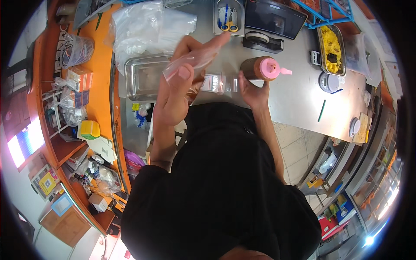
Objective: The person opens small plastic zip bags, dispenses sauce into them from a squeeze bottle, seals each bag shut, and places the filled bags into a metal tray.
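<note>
Meanwhile, a clear bag went up and a sauce bottle stayed gripped

Over the steel counter [299,93], the person's left hand [175,93] was raised, its thumb and fingers pinched narrow on a small clear plastic bag [190,61] that slanted up to the right, above the near corner of an empty steel tray [141,78]. The right hand [252,92] was wrapped around the base of a brown squeeze bottle [255,68] with a pink cap [273,68], which lay tipped on its side, nozzle pointing right. Between the two hands, flat on the counter, sat a small clear packet [214,82]. Behind the bottle stood a black tape dispenser [262,42]; a narrow tray holding yellow-handled scissors [229,25] lay farther back. A heap of clear bags [147,28] rested beyond the steel tray, and a pan of yellow food [331,50] stood well apart to the right.
</note>
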A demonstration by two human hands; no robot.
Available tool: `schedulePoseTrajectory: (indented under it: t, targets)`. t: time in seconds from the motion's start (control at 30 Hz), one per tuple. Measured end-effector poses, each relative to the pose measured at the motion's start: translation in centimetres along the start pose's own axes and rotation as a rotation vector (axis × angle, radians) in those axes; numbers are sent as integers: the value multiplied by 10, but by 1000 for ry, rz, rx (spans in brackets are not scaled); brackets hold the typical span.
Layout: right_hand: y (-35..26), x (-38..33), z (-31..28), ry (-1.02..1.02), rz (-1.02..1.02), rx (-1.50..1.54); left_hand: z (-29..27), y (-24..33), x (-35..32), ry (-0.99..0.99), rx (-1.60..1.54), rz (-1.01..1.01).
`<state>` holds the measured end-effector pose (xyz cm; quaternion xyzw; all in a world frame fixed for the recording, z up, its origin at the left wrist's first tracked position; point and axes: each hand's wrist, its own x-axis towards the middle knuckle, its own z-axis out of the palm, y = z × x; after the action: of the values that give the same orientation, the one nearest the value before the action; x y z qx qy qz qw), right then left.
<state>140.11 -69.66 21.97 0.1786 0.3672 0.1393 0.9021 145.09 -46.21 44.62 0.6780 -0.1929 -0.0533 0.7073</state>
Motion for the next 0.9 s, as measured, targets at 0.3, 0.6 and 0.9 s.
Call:
schedulePoseTrajectory:
  t: [0.3, 0.6, 0.9]
  targets:
    - [123, -102, 108, -393, -704, -1473, 24, -4, 4, 239, -127, -29]
    - [140, -113, 140, -475, -849, -1417, 39, -2, -6, 266, -198, -268]
    - [130, -121, 132, -404, -789, -1509, 40, -13, -21, 328, -190, -257]
